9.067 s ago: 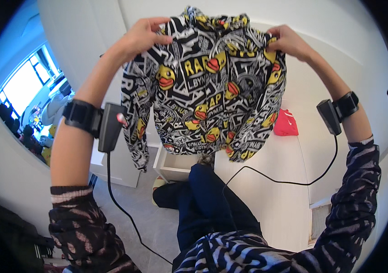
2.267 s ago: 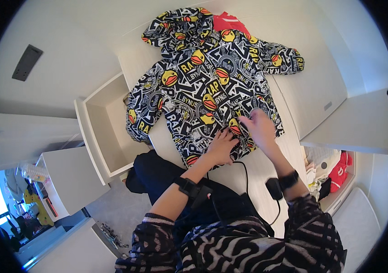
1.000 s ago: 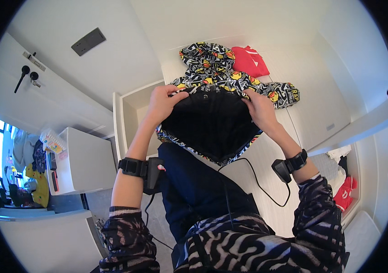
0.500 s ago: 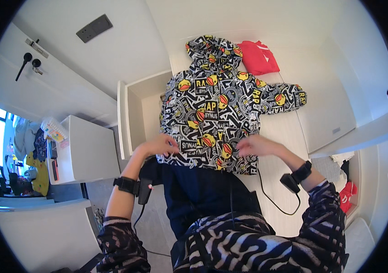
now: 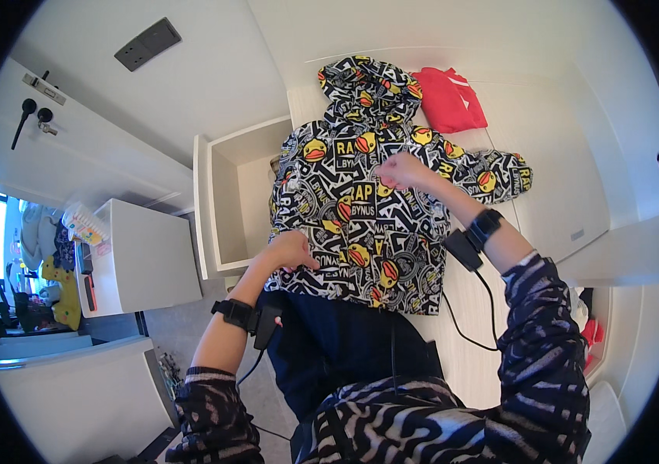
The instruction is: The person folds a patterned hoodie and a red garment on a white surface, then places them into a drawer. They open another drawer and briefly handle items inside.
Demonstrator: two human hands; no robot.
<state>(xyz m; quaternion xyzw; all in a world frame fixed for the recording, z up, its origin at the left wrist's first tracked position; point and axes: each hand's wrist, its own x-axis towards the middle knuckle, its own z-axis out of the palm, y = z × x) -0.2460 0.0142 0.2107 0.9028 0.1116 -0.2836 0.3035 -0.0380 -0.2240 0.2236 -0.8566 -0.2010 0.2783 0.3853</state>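
A hooded jacket [image 5: 360, 232], black, white and grey with yellow ducks, lies spread out with its hood [image 5: 368, 81] at the far end. One sleeve [image 5: 492, 174] stretches to the right; the other does not show clearly at the left side. My left hand [image 5: 291, 251] is over the jacket's lower left part, its fingers bent and close together. My right hand [image 5: 403, 170] is over the middle of the chest, fingertips drawn together at the front. What either hand grips, if anything, is hidden.
A folded red garment [image 5: 449, 100] lies beside the hood on the pale wooden surface [image 5: 480, 309]. Left of the jacket stands an open drawer [image 5: 204, 209]. A white cabinet [image 5: 151, 259] and a door with a black handle [image 5: 24, 124] are farther left. Cables hang from both wrist straps.
My right hand has moved up and left from the lower right part to the chest. My left hand stays near the lower left, its fingers now more curled.
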